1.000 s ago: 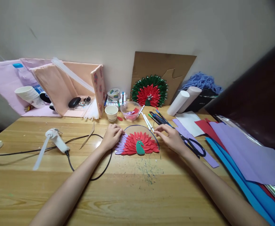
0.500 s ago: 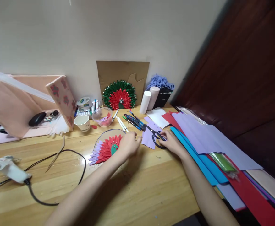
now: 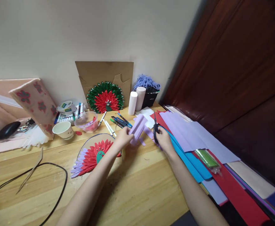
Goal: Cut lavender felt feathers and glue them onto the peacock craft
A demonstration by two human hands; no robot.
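Scissors (image 3: 155,129) stand in the right grip (image 3: 163,140), whose fingers are wrapped round the black handles; the blades point away from the person, and whether they are parted cannot be told. The left grip (image 3: 123,138) is closed on the lower left edge of a purple piece (image 3: 138,127), pinched between thumb and fingers. That piece is tilted up above the worktop (image 3: 149,194), a little blurred, and reaches from the left fingertips towards the scissors. It lies between the two grips, near the blades but apart from them. Purple scraps (image 3: 148,132) lie on the worktop behind and below it.

Nearer the left forearm is the fan (image 3: 93,156), with red petals, purple ones at its left end and a green bird shape; the forearm passes over its right side. Just beyond the left grip are the pens (image 3: 120,121) and white markers (image 3: 108,127), with the tub (image 3: 86,123) and cup (image 3: 63,130) farther left. Against the wall leans cardboard (image 3: 104,70), a green and red peacock (image 3: 105,98) before it. Blue sheets (image 3: 186,161) lie just beside the right forearm, with purple sheets (image 3: 186,133) beyond.
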